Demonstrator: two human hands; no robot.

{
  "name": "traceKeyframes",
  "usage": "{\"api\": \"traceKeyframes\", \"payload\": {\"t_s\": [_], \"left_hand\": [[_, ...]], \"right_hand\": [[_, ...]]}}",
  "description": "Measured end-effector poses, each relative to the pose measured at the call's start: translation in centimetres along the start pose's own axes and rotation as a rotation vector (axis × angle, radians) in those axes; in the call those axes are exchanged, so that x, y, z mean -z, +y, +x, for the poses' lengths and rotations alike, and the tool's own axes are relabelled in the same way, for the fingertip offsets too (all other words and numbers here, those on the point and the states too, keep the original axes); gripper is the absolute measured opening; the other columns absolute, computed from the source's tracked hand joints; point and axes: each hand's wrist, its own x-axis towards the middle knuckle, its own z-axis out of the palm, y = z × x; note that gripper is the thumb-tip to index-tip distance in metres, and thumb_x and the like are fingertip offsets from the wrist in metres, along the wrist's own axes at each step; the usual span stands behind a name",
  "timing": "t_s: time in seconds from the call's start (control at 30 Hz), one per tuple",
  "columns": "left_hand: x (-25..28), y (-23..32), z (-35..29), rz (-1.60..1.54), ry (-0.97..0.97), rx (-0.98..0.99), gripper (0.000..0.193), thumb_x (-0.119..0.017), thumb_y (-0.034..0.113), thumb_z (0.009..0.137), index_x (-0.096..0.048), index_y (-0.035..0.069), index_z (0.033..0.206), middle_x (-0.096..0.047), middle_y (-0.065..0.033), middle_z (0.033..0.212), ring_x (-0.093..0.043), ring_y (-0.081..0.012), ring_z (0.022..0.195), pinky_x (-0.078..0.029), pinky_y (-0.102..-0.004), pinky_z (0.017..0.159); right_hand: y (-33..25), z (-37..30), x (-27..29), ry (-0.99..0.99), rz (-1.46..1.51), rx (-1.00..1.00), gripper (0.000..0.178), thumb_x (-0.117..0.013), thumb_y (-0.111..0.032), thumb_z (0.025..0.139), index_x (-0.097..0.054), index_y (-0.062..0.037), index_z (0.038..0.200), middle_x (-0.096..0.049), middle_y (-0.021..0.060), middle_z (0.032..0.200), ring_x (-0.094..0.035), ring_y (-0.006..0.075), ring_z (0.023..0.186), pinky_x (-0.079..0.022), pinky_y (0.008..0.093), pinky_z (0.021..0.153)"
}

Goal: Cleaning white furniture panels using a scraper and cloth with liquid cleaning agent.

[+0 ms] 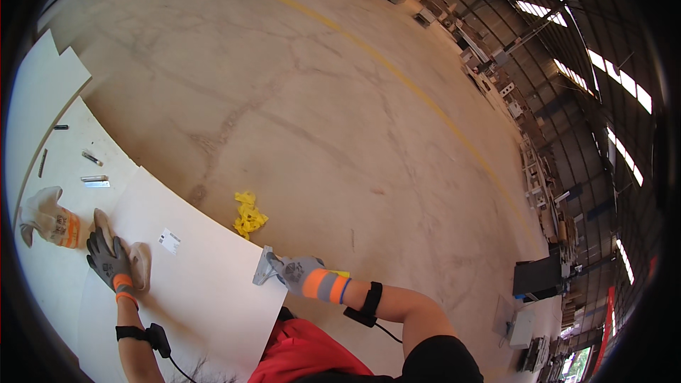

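A large white panel (206, 269) lies in front of me, with a small printed label (169, 241) stuck on its surface. My left hand (108, 259), in a grey work glove with an orange cuff, presses down on a bunched beige rag (140, 267); parts of the rag stick out ahead of and beside the fingers. At the panel's right edge, my right hand (298, 274), gloved alike, is closed round a scraper with a wide metal blade (264, 267). The blade meets the panel's edge. A yellow strip shows behind the right hand, perhaps the handle's end.
Left of the rag stands a clear plastic bag (53, 218) with orange print. Beyond it lie a flat metal blade tool (95, 181), a dark pen-like tool (91, 158) and other small tools. Crumpled yellow plastic (249, 215) rests on the concrete floor (298, 120). Stacked materials line the far wall.
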Motion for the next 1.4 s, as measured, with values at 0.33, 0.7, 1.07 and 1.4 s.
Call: {"api": "traceKeyframes", "payload": {"t_s": [0.33,0.7,1.07,1.4], "left_hand": [[2.3,2.2,0.8,-0.062,-0.088,0.051,0.056,-0.058,0.038,0.085,-0.048,0.014,0.135,-0.046,-0.0147,0.139,-0.04,-0.0309,0.13,-0.029,-0.0523,0.107],[2.6,1.8,0.2,-0.101,-0.12,0.106,0.059,-0.058,0.041,0.086,-0.044,0.019,0.139,-0.043,-0.0096,0.142,-0.034,-0.0283,0.134,-0.02,-0.0494,0.112],[3.6,1.9,0.2,-0.124,-0.146,0.117,0.058,-0.058,0.039,0.086,-0.045,0.016,0.138,-0.042,-0.0092,0.142,-0.031,-0.0287,0.136,-0.02,-0.0485,0.113],[3.4,2.1,0.5,-0.108,-0.141,0.111,0.06,-0.058,0.04,0.085,-0.044,0.015,0.138,-0.042,-0.0101,0.142,-0.032,-0.0308,0.135,-0.019,-0.0499,0.113]], "right_hand": [[2.5,-1.0,-5.2,0.174,0.06,-0.013,0.058,-0.046,-0.022,0.092,-0.03,-0.0087,0.146,-0.065,0.0165,0.105,-0.067,0.0322,0.084,-0.053,0.0475,0.064],[-0.2,-0.5,-1.1,0.104,-0.02,-0.081,0.057,-0.046,-0.033,0.095,-0.031,-0.0116,0.146,-0.063,0.0129,0.11,-0.067,0.0325,0.085,-0.053,0.0488,0.068],[-2.2,4.5,3.5,-0.072,-0.113,-0.073,0.058,-0.041,-0.033,0.096,-0.025,-0.0132,0.149,-0.06,0.0116,0.121,-0.065,0.0339,0.097,-0.053,0.0537,0.073],[-2.5,6.1,4.9,0.082,-0.154,0.071,0.058,-0.049,-0.03,0.091,-0.036,-0.0098,0.143,-0.065,0.0143,0.109,-0.066,0.0343,0.09,-0.052,0.0452,0.076]]}}
